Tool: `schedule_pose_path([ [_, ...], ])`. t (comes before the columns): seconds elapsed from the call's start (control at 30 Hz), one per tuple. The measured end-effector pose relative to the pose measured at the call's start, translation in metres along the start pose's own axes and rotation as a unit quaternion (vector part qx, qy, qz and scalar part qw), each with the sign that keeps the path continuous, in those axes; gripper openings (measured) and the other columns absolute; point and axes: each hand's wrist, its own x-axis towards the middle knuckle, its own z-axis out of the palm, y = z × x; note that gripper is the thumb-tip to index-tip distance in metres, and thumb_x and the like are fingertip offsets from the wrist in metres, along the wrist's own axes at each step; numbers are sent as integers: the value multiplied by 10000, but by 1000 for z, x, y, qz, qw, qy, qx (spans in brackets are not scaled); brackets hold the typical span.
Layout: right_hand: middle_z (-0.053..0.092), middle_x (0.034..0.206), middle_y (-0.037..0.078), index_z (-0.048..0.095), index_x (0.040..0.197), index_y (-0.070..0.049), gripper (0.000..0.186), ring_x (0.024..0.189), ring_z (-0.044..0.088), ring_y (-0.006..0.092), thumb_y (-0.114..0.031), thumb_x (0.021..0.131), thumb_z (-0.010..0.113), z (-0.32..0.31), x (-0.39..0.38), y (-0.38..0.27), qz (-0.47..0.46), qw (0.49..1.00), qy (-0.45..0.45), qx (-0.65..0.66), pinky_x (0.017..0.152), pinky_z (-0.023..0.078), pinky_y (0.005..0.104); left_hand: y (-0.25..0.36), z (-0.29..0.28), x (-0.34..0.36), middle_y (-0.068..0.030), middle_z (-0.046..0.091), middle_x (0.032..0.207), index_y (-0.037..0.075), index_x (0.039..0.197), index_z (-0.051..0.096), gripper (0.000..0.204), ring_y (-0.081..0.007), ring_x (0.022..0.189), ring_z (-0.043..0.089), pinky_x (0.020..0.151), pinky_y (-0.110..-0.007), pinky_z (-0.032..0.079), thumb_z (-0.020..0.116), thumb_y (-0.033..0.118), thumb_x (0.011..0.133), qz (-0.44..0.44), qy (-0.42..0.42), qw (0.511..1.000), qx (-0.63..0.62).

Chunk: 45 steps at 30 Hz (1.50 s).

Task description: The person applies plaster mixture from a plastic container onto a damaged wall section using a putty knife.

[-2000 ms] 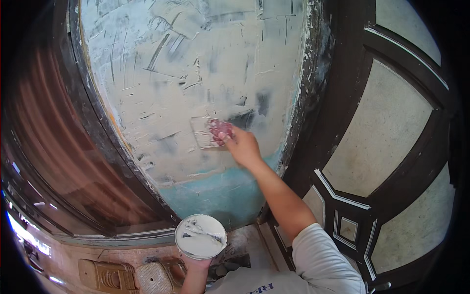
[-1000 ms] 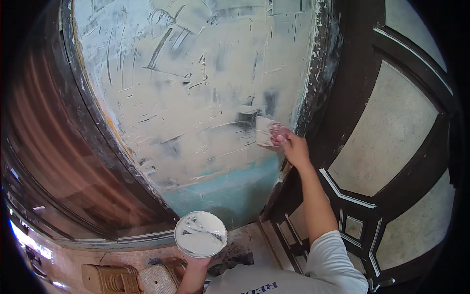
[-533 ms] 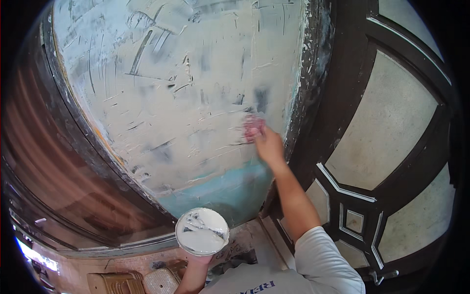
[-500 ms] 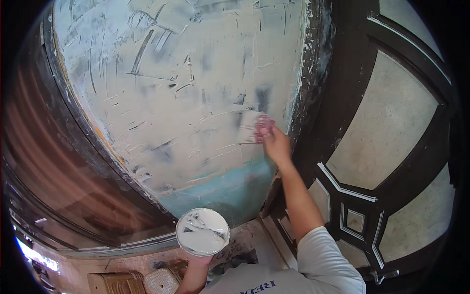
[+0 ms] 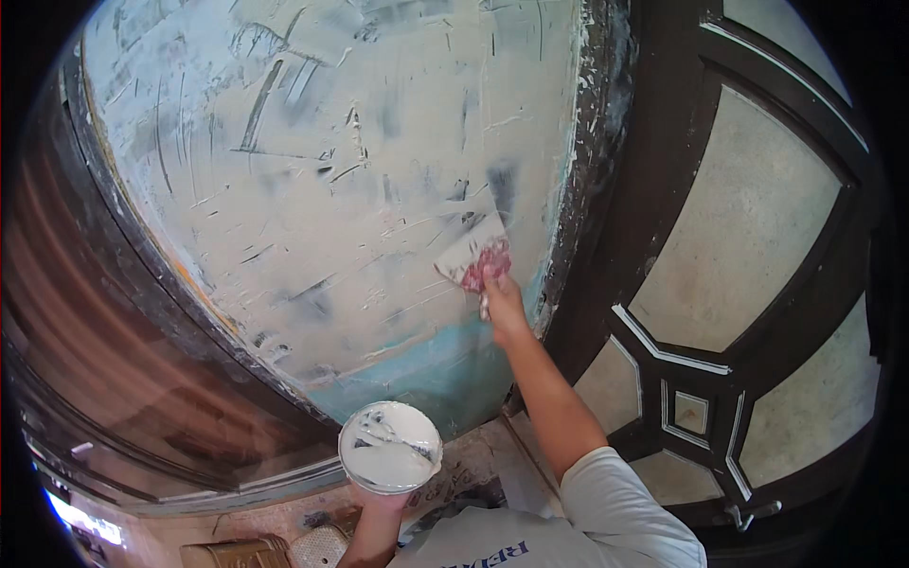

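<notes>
My right hand [image 5: 499,289] is closed round the handle of a putty knife [image 5: 469,251], whose wide blade is smeared with white paste and pinkish-red near the grip. The blade lies at a slant against, or very close to, the wall [image 5: 379,208], which is coated with streaky white filler over a grey-blue ground. A turquoise strip [image 5: 436,369] shows along the wall's lower part. Below it my left hand [image 5: 383,497] holds up a round tub [image 5: 390,448] of white filler from underneath; the tub's rim hides most of the fingers.
A dark door [image 5: 682,218] with pale panels and a metal handle [image 5: 753,514] stands at the right. Brown glossy panelling [image 5: 123,331] runs along the left. Brown stools [image 5: 237,554] sit on the floor at the lower left.
My right hand has moved slightly left and down, and the putty knife has turned so its blade points up and left. The left hand and tub stay nearly where they were.
</notes>
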Motion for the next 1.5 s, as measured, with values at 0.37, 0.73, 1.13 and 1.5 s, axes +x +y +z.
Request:
schedule_pose_path([
  [0.37,479,664,-53,553,979,-145,163,493,412,62,-305,1005,531,-9,-9,-6,-25,980,-3,196,427,328,243,1,4,-18,-114,512,1378,185,1329,526,598,-420,1244,469,1018,-734,300,440,589,897,4,26,999,40],
  [0.73,498,632,-47,539,965,-133,176,478,446,67,-304,1005,534,-56,-44,24,24,981,-14,190,436,368,239,5,-20,-35,-93,487,1416,206,1357,513,605,-409,1296,428,1052,-739,233,421,599,905,24,35,999,-11],
  [1.13,574,728,-35,618,1040,-57,273,602,501,47,-319,996,555,-101,-66,40,-61,996,46,-45,502,380,210,12,-4,-39,-78,489,1419,214,1359,513,618,-398,1303,426,1054,-731,241,428,615,897,35,-14,997,70],
  [1.5,704,878,84,646,1153,-24,270,764,656,98,0,886,618,-101,-78,9,-188,948,-63,-248,663,519,249,12,-3,-24,-105,465,1444,162,1397,473,622,-382,1311,439,1063,-653,319,415,567,928,11,-29,999,-20],
])
